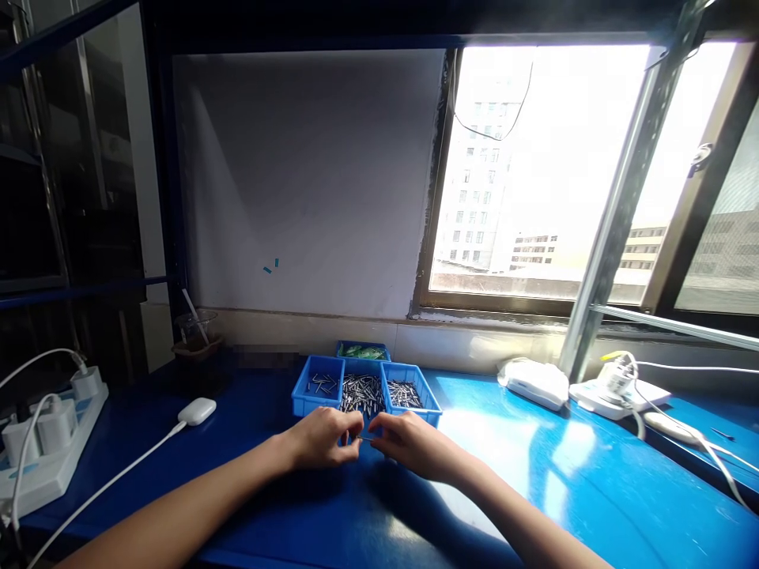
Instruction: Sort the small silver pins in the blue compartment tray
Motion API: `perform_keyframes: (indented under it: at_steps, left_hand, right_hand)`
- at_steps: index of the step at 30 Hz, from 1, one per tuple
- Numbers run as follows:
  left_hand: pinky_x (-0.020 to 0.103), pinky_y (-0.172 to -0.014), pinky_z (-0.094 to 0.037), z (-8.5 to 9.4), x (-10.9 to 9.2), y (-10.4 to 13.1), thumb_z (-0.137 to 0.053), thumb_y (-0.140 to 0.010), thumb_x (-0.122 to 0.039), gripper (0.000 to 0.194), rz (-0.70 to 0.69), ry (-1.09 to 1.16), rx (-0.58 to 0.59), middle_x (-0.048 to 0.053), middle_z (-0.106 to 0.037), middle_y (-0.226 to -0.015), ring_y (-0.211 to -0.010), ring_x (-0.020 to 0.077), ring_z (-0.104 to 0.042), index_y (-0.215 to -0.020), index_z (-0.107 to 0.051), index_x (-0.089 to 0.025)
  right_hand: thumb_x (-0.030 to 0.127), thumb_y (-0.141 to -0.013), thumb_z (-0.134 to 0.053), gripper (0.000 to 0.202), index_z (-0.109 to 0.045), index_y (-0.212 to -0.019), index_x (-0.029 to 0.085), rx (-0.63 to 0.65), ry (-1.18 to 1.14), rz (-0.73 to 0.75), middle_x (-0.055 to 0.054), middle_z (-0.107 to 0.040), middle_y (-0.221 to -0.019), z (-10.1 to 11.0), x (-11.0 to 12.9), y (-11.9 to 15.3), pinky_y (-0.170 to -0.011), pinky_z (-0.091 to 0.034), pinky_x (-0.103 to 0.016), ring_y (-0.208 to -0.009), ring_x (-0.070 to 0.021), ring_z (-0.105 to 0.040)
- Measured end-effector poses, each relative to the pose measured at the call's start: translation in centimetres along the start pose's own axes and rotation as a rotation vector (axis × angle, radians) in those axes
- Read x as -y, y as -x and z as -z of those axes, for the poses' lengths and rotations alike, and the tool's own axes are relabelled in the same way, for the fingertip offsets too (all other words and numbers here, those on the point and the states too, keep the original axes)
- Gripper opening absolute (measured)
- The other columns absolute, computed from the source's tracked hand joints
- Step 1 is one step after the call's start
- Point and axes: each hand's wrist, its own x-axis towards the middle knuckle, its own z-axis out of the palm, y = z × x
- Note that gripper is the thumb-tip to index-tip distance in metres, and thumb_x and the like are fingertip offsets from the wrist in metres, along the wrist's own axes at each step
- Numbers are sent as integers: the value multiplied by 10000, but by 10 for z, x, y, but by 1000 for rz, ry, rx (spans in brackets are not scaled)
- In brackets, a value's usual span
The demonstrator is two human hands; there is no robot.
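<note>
My left hand and my right hand meet low in front of the bins, their fingers pinched together. Between their fingertips spans a thin, metallic pin-like piece, too small to make out fully. Just beyond them, a middle blue bin holds a heap of slim metal pieces. To its left, a blue bin contains a few scattered slim dark pieces. On the right another blue bin has a pile of similar short pieces.
Behind stands a blue bin with green items. A white earbud-style case with a cable and a power strip lie left; a plastic cup stands at the back. White adapters and another strip lie right, on the blue table.
</note>
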Motion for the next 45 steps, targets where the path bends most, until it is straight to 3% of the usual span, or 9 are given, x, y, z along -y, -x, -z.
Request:
perform_keyframes:
  at_steps: [6, 11, 16, 20, 24, 27, 33, 39, 45]
  left_hand:
    - [220, -600, -404, -2, 2, 1, -527, -898, -269, 116, -17, -87, 2, -1, -654, -774, -669, 143, -597, -879, -601, -182]
    - [221, -609, -404, 1, 3, 1, -489, -912, -239, 140, -39, -128, -12, 9, -649, -768, -678, 148, -597, -880, -611, -179]
    - [216, -592, -405, 2, 5, 1, -451, -928, -224, 148, -34, -181, -7, 12, -654, -768, -667, 150, -604, -914, -592, -180]
    - [227, -564, -398, 0, 7, 1, -427, -933, -225, 154, -62, -275, 51, 24, -668, -768, -666, 170, -629, -872, -561, -178]
    - [245, -552, -398, -1, 8, 2, -409, -933, -221, 154, -84, -347, 54, 35, -674, -769, -659, 193, -645, -850, -531, -177]
    - [250, -551, -404, -1, 8, 2, -410, -927, -218, 145, -94, -355, 58, 37, -674, -757, -644, 197, -649, -859, -530, -177]
    - [241, -574, -424, 2, 7, 2, -425, -916, -221, 142, -122, -328, 83, 40, -689, -793, -668, 189, -654, -882, -556, -177]
    - [246, -569, -407, 1, 8, 2, -432, -915, -211, 138, -127, -332, 76, 31, -676, -756, -667, 194, -651, -851, -550, -179]
    - [238, -576, -408, 2, 7, 2, -432, -911, -211, 143, -81, -317, 57, 17, -652, -726, -641, 175, -627, -820, -538, -182]
  right_hand:
    - [243, -915, -480, 216, -658, -813, 177, -21, 94, 46, -10, -631, -635, -4, -2, 0, -534, -364, -223, -565, -132, -558]
    - [254, -934, -434, 290, -637, -737, 187, -44, 121, -28, -15, -625, -610, -1, -3, -2, -540, -382, -229, -545, -132, -560]
    - [369, -904, -410, 282, -628, -913, 190, -353, 63, 163, -17, -619, -610, 1, -10, 9, -536, -411, -256, -514, -134, -539]
    - [459, -829, -452, 312, -611, -798, 193, -534, 111, 332, -18, -567, -532, 2, -13, 17, -511, -425, -286, -459, -141, -507]
    - [202, -885, -395, 255, -637, -965, 177, -440, 137, 279, -103, -677, -929, -1, -11, 8, -560, -474, -253, -647, -145, -623]
    - [24, -789, -372, 446, -636, -1097, 210, -293, 75, 207, -71, -682, -1048, -4, -14, 3, -618, -515, -230, -691, -130, -654]
    - [-29, -646, -354, 644, -646, -1165, 219, -89, -64, 80, -63, -595, -1265, 1, -15, 4, -535, -530, -198, -582, -101, -645]
    - [4, -752, -412, 486, -687, -1081, 235, -17, 56, 78, -54, -710, -988, 5, 1, 5, -736, -488, -253, -836, -197, -657]
    - [217, -878, -491, 205, -694, -903, 202, -14, 187, 25, -44, -692, -821, 2, -1, 1, -622, -426, -241, -714, -173, -627]
